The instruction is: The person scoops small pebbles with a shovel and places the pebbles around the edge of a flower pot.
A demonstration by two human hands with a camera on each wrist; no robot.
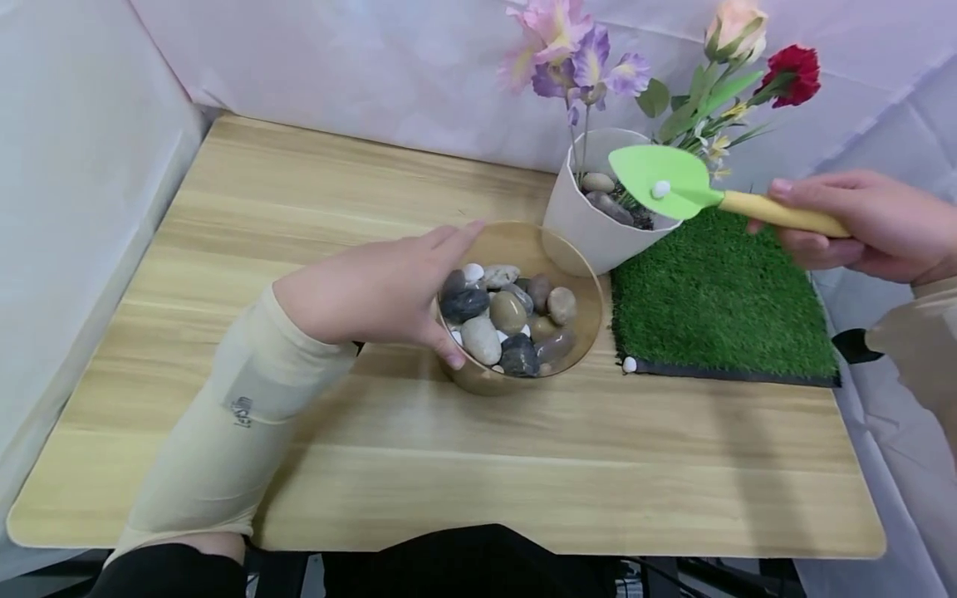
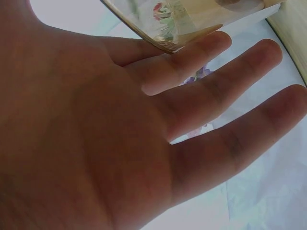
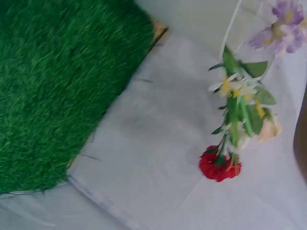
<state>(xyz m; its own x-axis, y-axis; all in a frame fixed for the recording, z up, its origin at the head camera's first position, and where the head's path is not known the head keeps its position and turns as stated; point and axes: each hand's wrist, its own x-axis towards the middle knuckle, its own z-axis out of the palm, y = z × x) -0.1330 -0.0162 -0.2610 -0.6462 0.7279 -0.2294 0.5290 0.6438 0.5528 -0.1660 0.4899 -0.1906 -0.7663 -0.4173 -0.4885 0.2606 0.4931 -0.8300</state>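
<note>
On our bench (image 1: 635, 465), the left hand's (image 1: 381, 282) straight, spread fingers touch the bowl (image 1: 482, 382). We see the right hand (image 1: 875, 220) gripping the trowel (image 1: 736, 203), blade pointing left over the white pot (image 1: 606, 234).

Green-bladed trowel (image 1: 704, 198) with yellowish handle, gripped in your right hand (image 1: 860, 220), raised over white pot (image 1: 620, 241), blade pointing to your left. One white pebble (image 1: 661, 189) lies on blade. Pot holds stones and flower stems. Translucent amber bowl (image 1: 489, 382) sits upright on tabletop (image 1: 598, 490), just left of pot, holding rounded stones (image 1: 508, 314): grey, black, tan, white. Your left hand (image 1: 385, 282) touches its left side, thumb at near rim.
</note>
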